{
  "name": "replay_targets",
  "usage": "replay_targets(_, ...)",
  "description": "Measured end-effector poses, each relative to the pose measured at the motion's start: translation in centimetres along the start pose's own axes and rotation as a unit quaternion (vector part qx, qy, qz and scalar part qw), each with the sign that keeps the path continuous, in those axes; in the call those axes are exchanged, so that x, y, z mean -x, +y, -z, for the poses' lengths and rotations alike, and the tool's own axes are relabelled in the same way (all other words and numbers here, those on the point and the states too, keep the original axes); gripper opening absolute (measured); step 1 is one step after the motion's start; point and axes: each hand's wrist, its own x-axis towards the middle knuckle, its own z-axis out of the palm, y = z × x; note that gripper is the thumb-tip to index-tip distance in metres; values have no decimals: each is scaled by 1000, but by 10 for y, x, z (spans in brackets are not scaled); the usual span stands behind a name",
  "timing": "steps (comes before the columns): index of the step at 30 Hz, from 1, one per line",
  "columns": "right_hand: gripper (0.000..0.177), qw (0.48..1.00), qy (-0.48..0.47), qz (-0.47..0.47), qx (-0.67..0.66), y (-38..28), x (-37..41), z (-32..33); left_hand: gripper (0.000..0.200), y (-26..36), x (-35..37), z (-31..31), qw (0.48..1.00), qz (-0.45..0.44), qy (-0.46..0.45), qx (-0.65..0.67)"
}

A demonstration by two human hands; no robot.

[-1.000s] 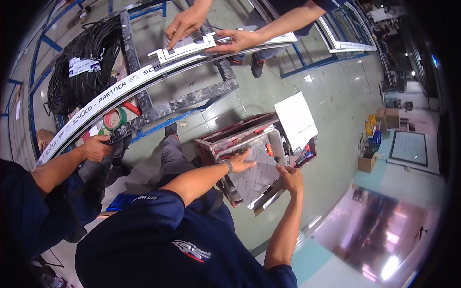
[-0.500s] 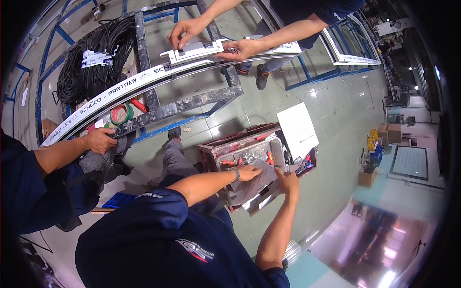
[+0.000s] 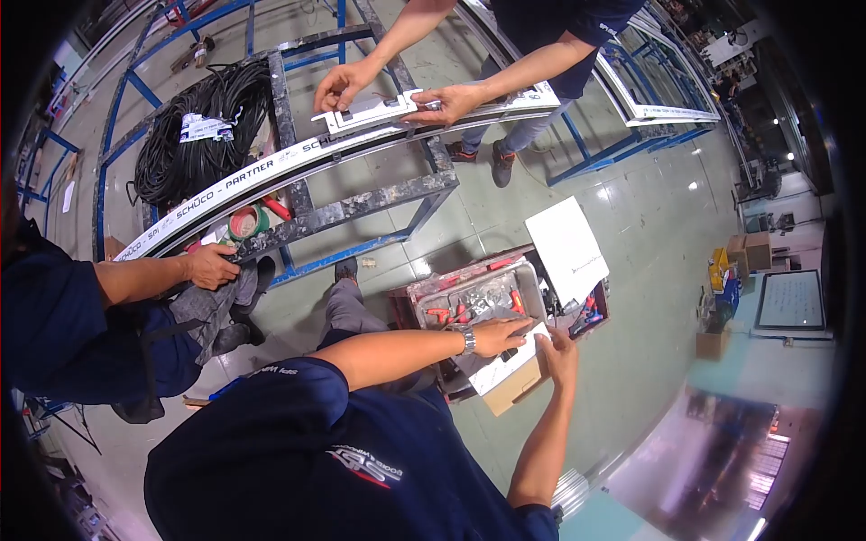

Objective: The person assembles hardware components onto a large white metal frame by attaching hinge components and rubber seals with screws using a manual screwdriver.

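Note:
My left hand (image 3: 498,338), with a metal watch on its wrist, lies over a thin dark grey sheet (image 3: 469,363), fingers pointing right and curled at its edge. My right hand (image 3: 561,357) grips the right edge of a flat piece with white and brown cardboard faces (image 3: 512,388), close against the grey sheet. How many layers are between my hands is hidden. Both hands are above the near side of a red toolbox (image 3: 402,311), whose grey tray (image 3: 534,287) holds red-handled tools (image 3: 448,314).
A white sheet (image 3: 568,252) lies over the toolbox's right part. One co-worker's hands (image 3: 442,104) hold a white slotted piece (image 3: 370,113) on a long white profile (image 3: 225,185). Another person's hand (image 3: 212,267) rests by the metal frame (image 3: 361,209). Black coiled gasket (image 3: 194,162) lies there.
The piece between my hands has turned, now showing white and brown faces where grey showed before. My right hand has shifted slightly down and right. The co-worker's left-side hand has lifted slightly off the slotted piece.

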Motion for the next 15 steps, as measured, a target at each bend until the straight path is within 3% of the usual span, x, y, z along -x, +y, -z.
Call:
replay_targets(3,50,983,2,71,172,-13,8,20,60,3,1,-7,999,-24,8,-26)
replay_targets(5,49,960,5,55,274,-36,17,25,59,4,2,-14,998,-21,32,-47)
replay_targets(9,50,866,39,78,493,-52,36,9,62,12,6,-13,997,-13,10,-75)
replay_targets(12,51,872,22,34,488,-57,38,4,73,17,21,-8,990,-50,0,-133)
replay_targets(15,52,807,84,158,564,-35,39,-13,81,20,21,-6,996,-12,6,-93)
